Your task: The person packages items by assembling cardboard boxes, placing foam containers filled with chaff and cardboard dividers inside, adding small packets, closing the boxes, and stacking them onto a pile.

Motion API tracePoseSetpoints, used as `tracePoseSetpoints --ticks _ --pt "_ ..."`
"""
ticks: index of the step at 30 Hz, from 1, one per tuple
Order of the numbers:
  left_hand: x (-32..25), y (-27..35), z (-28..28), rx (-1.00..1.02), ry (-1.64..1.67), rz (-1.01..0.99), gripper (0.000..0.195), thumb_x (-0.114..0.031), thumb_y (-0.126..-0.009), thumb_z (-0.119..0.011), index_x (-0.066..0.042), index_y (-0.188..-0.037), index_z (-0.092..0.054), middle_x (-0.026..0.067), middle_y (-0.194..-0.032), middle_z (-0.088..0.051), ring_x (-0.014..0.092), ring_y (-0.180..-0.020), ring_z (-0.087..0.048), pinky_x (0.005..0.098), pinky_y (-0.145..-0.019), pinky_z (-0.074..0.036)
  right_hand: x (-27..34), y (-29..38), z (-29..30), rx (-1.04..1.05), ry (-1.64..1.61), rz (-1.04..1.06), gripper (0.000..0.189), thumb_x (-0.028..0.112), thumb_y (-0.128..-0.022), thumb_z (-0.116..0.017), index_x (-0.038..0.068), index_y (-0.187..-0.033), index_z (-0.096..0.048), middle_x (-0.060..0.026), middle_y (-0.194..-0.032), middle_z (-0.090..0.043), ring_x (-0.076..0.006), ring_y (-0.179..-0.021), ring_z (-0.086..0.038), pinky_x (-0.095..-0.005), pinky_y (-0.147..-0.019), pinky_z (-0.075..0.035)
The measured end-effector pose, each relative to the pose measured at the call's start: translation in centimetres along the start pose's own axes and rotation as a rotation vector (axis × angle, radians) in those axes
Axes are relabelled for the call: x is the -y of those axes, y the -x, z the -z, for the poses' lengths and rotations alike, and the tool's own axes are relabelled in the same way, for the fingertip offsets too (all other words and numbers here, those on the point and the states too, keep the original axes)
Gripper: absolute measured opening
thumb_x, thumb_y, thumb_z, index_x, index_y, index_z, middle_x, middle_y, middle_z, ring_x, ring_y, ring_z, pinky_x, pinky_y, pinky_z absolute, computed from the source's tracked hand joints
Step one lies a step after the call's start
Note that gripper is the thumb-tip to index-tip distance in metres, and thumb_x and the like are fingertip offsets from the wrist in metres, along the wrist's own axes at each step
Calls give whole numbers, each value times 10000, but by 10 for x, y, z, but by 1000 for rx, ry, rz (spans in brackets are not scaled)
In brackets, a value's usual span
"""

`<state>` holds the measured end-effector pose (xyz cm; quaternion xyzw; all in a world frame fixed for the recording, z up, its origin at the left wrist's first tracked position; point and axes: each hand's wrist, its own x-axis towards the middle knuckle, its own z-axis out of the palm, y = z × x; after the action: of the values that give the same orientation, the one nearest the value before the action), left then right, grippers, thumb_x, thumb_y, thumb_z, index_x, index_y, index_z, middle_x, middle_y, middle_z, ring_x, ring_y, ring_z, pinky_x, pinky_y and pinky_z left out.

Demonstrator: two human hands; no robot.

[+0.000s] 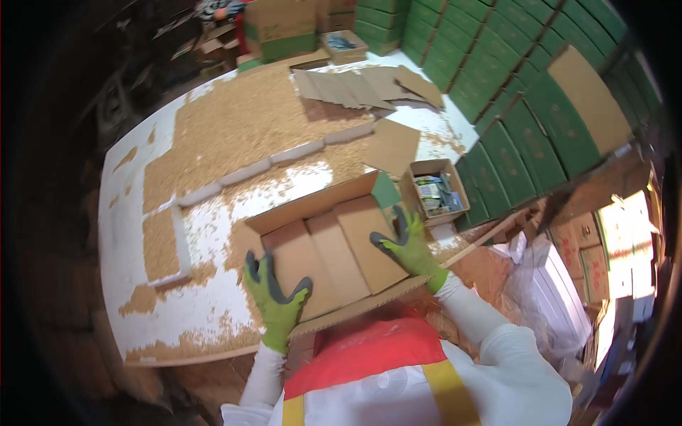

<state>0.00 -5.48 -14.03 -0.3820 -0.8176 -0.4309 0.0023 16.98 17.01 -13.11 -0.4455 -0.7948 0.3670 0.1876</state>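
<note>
An open cardboard box (334, 277) lies before me at the near edge of the table, its open side up and its inside plain brown. Flat flaps or sheets cover its bottom, and one corner shows green outside. My left hand (276, 301), in a green glove with grey fingertips, straddles the left end wall with the thumb inside. At the right end, my right hand (413, 253), gloved alike, holds the other wall, thumb over the inside. Some fingers are hidden behind the cardboard.
Wood shavings (229, 133) spread over the white table (128, 223), with white strips (245, 171) among them. A small carton of packets (437, 191) stands right of the box. Cardboard sheets (367, 88) lie at the back. Green boxes (495, 53) are stacked on the right. A person's gloved hand (229, 10) shows far off.
</note>
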Motion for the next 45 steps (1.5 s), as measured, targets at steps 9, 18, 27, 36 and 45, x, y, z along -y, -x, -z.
tracePoseSetpoints --ticks 9,18,27,36,45 --pt "5 -17 6 182 1086 651 442 -262 -1008 -423 11 -1356 -445 90 -1355 -497 193 -1243 -475 343 -1073 -375 31 -9 40 277 -513 64 776 192 -794 -763 18 -1411 -326 -88 -1395 -385 -140 -1171 -454 -267 -980 -405" --pt "-166 -154 -43 702 1569 -167 455 -232 -1008 -395 4 -1396 -372 139 -1418 -421 245 -1278 -435 392 -1074 -368 77 -22 318 -514 -474 1183 643 274 -853 -687 11 -1365 -400 -110 -1281 -516 -194 -1158 -494 -327 -989 -384" --pt "-434 -229 -130 824 1429 52 790 -608 -840 -586 -45 -1359 -390 143 -1234 -532 278 -1132 -553 481 -817 -534 -138 -132 495 -665 -716 468 428 199 -997 -415 3 -1376 -445 -92 -1425 -426 -169 -1262 -426 -278 -1068 -308" --pt "-472 -226 -134 511 -164 -759 591 -268 -921 -449 -9 -1431 -299 226 -851 -631 359 -719 -646 435 -638 -518 -155 -147 476 -906 -605 537 539 374 -1004 -427 -56 -1328 -453 -155 -1300 -522 -215 -1197 -481 -304 -1035 -337" --pt "-437 -204 -107 745 206 -214 571 -500 -960 -412 33 -1011 -613 130 -665 -652 193 -531 -640 318 -533 -525 -150 -127 451 -1104 -397 620 406 223 -1000 -409 -43 -1300 -475 -176 -1270 -539 -265 -1133 -521 -359 -998 -403"
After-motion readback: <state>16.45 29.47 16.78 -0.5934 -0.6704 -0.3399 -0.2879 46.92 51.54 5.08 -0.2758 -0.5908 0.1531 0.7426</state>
